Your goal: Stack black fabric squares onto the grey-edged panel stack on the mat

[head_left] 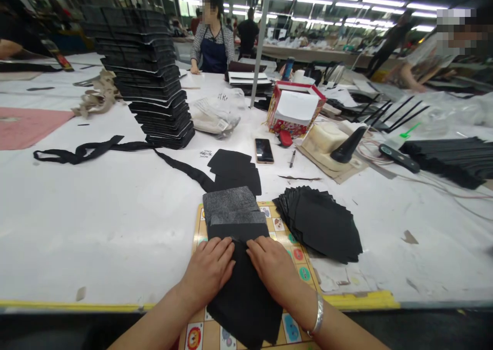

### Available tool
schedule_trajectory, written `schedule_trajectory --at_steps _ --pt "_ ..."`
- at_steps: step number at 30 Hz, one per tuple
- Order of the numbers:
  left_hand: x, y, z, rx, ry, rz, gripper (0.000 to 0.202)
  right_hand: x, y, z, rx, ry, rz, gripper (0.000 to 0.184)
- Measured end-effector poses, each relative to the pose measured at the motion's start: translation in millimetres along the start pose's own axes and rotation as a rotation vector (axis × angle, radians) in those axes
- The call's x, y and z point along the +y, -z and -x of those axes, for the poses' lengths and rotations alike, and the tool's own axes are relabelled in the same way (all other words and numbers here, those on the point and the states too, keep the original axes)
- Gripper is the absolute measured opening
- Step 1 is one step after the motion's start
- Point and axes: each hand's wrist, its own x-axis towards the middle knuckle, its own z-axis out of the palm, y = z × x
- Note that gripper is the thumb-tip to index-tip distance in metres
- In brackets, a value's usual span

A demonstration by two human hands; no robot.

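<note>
A black sheet of thin material (pixel 248 298), fabric or leather I cannot tell, lies on a yellow board with small animal pictures (pixel 193 336). My left hand (pixel 211 265) and my right hand (pixel 272 267) rest on its far end, side by side with a small gap between them. The fingers of both are curled and pressed together on the edge of the sheet; the thumbs are partly hidden. Just beyond my fingertips lies a grey-backed piece (pixel 231 205) with a black strip across it. Past that are more black cut pieces (pixel 235 168).
A fanned pile of black pieces (pixel 323 221) lies right of the board. At the left rises a tall black stack (pixel 154 78), with a black strap (pixel 100 147) before it. Farther off are a phone (pixel 264 151), a red box (pixel 295 109) and a black-handled tool (pixel 348 144). Other people stand beyond.
</note>
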Motion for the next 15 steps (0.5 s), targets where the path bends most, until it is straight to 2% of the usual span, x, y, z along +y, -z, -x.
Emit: schedule_trajectory --at_steps 5,11,15 --pt "-1.7 -1.2 1.6 0.029 0.018 0.021 0.030 7.2 -6.0 9.4 0.052 0.184 0.044 0.031" --pt "4.3 -1.1 -0.1 0.019 0.054 0.008 0.036 6.2 -7.1 10.1 0.024 0.253 0.104 0.032" --pt "10.8 1.9 -3.6 -0.041 0.092 -0.063 0.041 2.6 -7.9 10.3 0.008 0.254 0.143 0.030"
